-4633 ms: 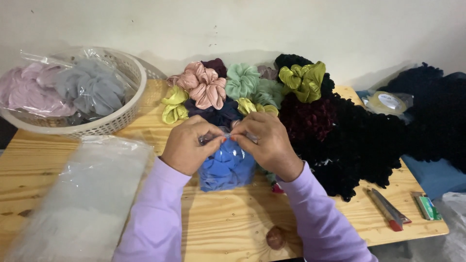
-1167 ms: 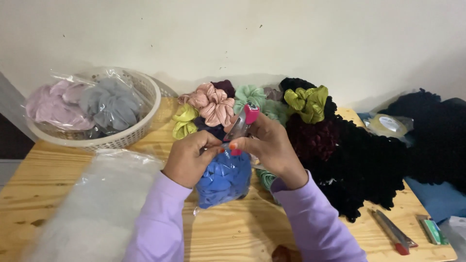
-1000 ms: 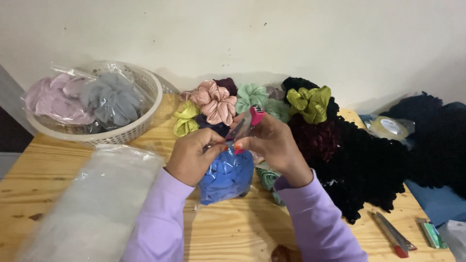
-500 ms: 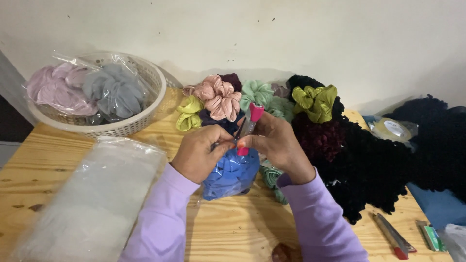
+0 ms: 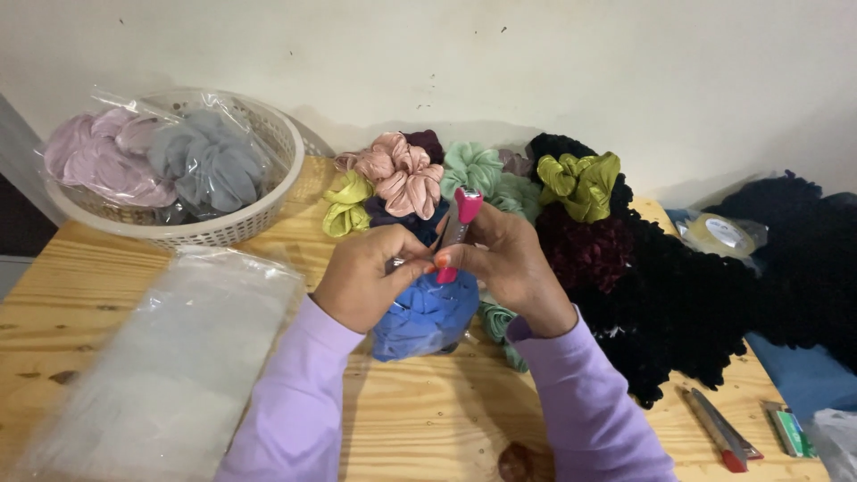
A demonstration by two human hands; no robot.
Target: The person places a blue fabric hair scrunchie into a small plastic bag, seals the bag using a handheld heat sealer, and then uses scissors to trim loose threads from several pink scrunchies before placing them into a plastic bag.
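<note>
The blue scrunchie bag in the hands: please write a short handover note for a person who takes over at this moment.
Left hand: pinches the top of the clear bag of blue scrunchies, which rests on the wooden table.
Right hand: holds a pink lighter upright at the bag's top; no flame visible.
Around: stack of empty clear bags on the left, white basket with bagged pink and grey scrunchies, loose coloured and black scrunchies behind and to the right.
Done: blue scrunchies are in the bag.
Left: whether the bag's top is closed cannot be seen; many loose scrunchies are not bagged.

Top of the bagged blue scrunchie [image 5: 424, 317] behind both hands; bottom-right bag [image 5: 837, 442] edge-cropped.
</note>
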